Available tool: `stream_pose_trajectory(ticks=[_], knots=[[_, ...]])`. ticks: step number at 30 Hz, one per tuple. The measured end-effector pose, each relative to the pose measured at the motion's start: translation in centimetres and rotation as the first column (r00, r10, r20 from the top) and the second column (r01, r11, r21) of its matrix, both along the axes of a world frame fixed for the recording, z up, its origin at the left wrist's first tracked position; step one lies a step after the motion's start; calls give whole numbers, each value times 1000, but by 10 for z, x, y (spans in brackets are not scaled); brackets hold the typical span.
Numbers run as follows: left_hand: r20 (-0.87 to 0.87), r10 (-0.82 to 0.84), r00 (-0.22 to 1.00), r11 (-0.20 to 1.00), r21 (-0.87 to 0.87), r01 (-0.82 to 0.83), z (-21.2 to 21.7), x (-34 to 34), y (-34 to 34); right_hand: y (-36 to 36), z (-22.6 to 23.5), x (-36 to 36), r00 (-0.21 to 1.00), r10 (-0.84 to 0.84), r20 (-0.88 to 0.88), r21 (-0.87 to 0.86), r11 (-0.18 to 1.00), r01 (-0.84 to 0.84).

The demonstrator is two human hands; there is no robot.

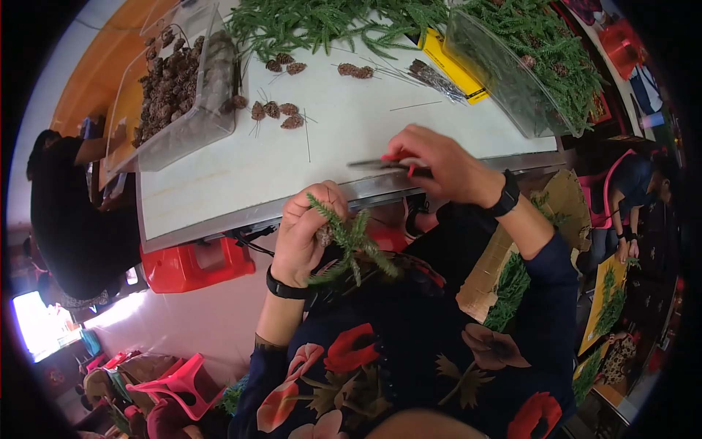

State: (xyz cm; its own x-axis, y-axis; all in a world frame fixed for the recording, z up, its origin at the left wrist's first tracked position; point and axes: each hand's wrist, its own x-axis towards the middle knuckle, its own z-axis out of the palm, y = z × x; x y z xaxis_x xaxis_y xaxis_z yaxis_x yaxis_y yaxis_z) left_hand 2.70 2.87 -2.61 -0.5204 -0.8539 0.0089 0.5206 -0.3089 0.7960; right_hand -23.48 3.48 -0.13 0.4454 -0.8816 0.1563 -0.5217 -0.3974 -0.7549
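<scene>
Just in front of the white table's near edge, my left hand [311, 223] is closed round a green artificial pine sprig [355, 238], its needled tips fanning out to the right and down. A brownish bit, perhaps a pine cone, shows partly between the fingers. Up and to the right, over the table edge, my right hand [442, 168] grips pliers [387, 164] with red handles. Their dark jaws point left, apart from the sprig. Several small pine cones [272, 110] with thin wires lie on the table beyond my left hand.
A clear bin of pine cones [172, 91] stands at the table's left. Green sprigs [329, 25] are heaped along the back. A yellow packet [457, 69] and loose wires [436, 79] lie beside a clear bin of greenery [504, 80]. Below right is an open cardboard box [482, 274]. Other people sit at both sides.
</scene>
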Motion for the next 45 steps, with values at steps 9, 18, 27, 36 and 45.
stream_pose_trajectory(ticks=[9, 18, 27, 36, 45], knots=[[-232, -255, 939, 946, 140, 291, 4, -5, 3, -4, 1, 23, 981, 189, 52, -203, 963, -175], [-325, -367, 872, 904, 96, 416, 11, -9, 7, -16, 6, 34, 962, 272, -8, -390, 885, -253], [-197, -292, 936, 945, 92, 314, 4, -2, 4, -15, 6, 27, 968, 246, -46, -283, 926, -249], [560, 485, 672, 805, -586, -93, 21, 2, 2, 25, 14, 36, 974, -55, -219, 163, 982, 92], [136, -24, 990, 970, 244, -10, 13, 9, -1, 4, 8, 20, 994, 58, -91, -196, 978, -75]])
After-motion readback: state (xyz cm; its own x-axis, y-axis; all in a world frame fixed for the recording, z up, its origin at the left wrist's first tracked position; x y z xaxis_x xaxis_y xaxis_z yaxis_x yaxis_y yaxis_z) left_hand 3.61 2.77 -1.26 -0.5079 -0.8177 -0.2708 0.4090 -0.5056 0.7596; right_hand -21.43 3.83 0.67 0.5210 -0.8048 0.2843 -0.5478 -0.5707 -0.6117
